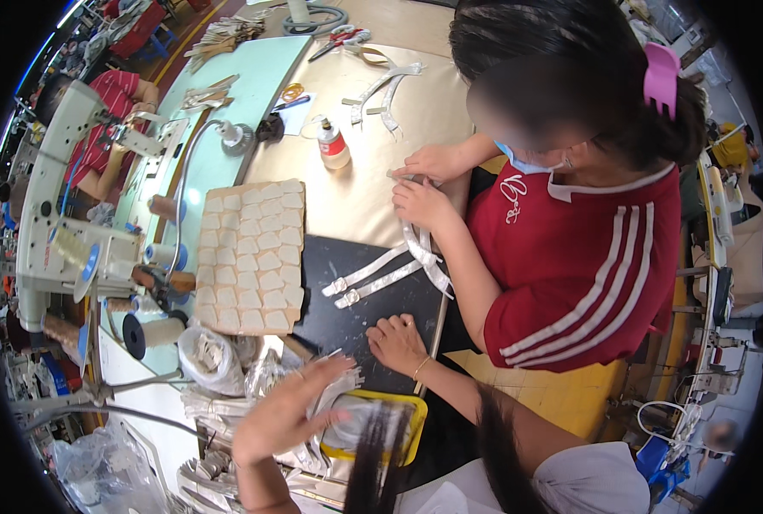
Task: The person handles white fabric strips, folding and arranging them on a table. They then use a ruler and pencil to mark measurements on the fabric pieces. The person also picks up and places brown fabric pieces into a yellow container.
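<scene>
My left hand (283, 411) is raised over the near side of the table, fingers stretched out and apart, with nothing seen in it. Beneath and beside it are a yellow tray (417, 428) with grey-white pieces inside and a pile of pale strips (214, 407). My right hand (398, 344) rests palm down on a black board (334, 319), its fingers loosely spread. Just beyond it lie white straps with buckle-like ends (373, 270). These straps run toward a co-worker in a red shirt, whose hands (424, 193) hold a strap piece at the table edge.
A brown sheet covered with pale flat pieces (248, 257) lies left of the black board. Farther off are a small bottle (333, 146), red-handled scissors (340, 41) and more straps (383, 94). A sewing machine (81, 197) and thread spools (154, 332) stand at left.
</scene>
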A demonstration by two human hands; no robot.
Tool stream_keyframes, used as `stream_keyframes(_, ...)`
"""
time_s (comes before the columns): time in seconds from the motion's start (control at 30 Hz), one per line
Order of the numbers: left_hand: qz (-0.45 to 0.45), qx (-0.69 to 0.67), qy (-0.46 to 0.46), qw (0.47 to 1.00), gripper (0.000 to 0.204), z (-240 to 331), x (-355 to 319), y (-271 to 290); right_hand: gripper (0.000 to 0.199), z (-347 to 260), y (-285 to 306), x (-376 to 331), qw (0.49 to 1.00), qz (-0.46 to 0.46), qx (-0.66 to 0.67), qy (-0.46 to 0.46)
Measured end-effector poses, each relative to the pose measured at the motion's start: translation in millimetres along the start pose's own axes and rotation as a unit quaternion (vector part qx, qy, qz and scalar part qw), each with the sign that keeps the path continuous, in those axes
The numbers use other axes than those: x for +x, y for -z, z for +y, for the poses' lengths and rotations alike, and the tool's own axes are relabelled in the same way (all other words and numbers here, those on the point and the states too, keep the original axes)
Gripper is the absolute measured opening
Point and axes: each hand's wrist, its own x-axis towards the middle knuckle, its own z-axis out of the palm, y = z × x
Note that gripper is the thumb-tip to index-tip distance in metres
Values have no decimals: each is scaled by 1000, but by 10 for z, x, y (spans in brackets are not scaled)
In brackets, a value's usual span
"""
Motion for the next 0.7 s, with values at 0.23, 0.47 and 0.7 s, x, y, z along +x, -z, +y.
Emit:
stream_keyframes(0.23, -75, -249, 39, 965, 61, -71, -1084, -1415, 14, -3, -25, -3, 998, 50, -31, 32)
stream_keyframes(0.47, -22, -495, 178, 850, 53, 189, -1420, -2356, 13, -47, -38, -13, 996, 53, -61, 27)
stream_keyframes(0.7, 74, -381, 217, 896, 54, 250, -1479, -2509, 13, -66, -51, -20, 995, 55, -73, 33)
